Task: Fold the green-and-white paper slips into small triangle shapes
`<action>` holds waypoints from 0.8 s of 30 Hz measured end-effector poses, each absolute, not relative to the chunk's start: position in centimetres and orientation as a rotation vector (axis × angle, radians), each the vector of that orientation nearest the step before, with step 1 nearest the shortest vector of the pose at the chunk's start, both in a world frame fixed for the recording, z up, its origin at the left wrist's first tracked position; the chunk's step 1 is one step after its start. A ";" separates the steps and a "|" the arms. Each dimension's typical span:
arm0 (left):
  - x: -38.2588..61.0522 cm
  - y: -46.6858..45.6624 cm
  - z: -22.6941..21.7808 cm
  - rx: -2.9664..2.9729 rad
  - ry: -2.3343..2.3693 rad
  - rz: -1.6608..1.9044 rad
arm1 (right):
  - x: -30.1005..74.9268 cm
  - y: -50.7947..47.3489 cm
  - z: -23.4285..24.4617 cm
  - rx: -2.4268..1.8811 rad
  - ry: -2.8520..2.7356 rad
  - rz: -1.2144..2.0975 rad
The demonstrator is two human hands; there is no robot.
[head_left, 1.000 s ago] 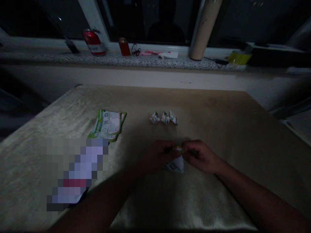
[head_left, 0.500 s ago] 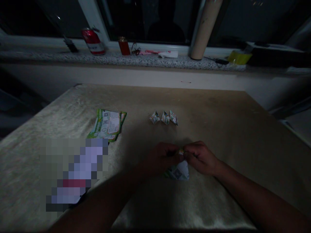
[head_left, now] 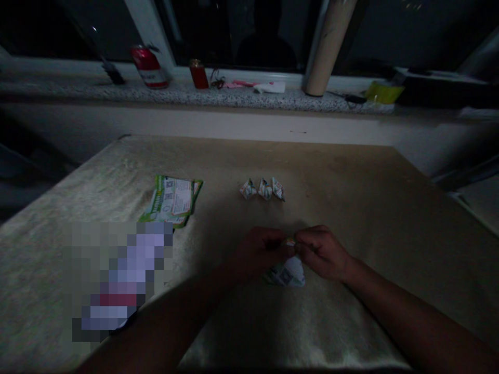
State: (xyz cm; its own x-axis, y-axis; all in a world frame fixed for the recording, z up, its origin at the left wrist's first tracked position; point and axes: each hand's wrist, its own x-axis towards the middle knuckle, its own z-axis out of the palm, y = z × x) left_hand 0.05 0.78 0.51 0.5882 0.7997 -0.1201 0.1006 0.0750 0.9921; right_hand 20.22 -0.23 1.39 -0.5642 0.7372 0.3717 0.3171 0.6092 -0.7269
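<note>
My left hand point(head_left: 259, 254) and my right hand point(head_left: 322, 252) meet at the middle of the table point(head_left: 351, 197), both pinching the top of a folded printed paper point(head_left: 286, 272). The paper's white and green lower part hangs below my fingers, just above the tabletop. Three small folded paper pieces point(head_left: 263, 189) lie in a row a little farther back. A stack of green printed leaflets point(head_left: 173, 200) lies to the left.
A blurred-out patch point(head_left: 117, 280) covers something at the near left. On the stone window ledge point(head_left: 195, 96) stand a red can point(head_left: 149, 66), a small red container point(head_left: 199, 74), a cardboard tube point(head_left: 325, 47) and a yellow object point(head_left: 384, 92).
My hands have stayed together at the same spot. The paper's lower part has shifted slightly down and to the right as my fingers work its top.
</note>
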 end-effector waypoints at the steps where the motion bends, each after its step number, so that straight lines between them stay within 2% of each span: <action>1: 0.1 0.8 0.6 1.400 0.825 0.637 | 20.2 -0.3 1.4 -0.839 -2.136 0.828; 7: 0.1 0.9 1.2 1.246 0.871 0.787 | 20.6 -0.1 1.4 -0.902 -1.992 1.069; 15: 0.2 1.2 1.0 1.181 0.957 0.957 | 20.5 0.0 1.3 -0.954 -2.024 1.059; 24: -0.1 1.4 0.7 1.165 0.881 0.775 | 20.7 0.1 1.0 -1.060 -1.682 1.144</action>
State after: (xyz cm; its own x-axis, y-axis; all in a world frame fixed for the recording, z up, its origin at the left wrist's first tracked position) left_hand -0.07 1.44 0.73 0.4548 0.8736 -0.1730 -0.0609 0.2243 0.9726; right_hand 20.71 0.11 0.98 -0.3064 0.9372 0.1669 0.1895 0.2318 -0.9541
